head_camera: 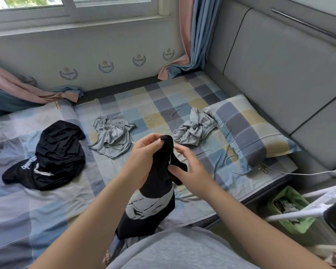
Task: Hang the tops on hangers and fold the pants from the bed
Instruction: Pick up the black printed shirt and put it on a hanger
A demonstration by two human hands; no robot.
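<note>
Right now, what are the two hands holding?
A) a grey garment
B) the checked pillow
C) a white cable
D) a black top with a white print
D: the left hand and the right hand both pinch the black top with its white print, held up over the bed.

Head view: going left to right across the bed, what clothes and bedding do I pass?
Black shiny shorts with white lettering and drawstring → crumpled light grey garment → black top with white print, held up → second crumpled light grey garment → checked blue-and-yellow pillow.
</note>
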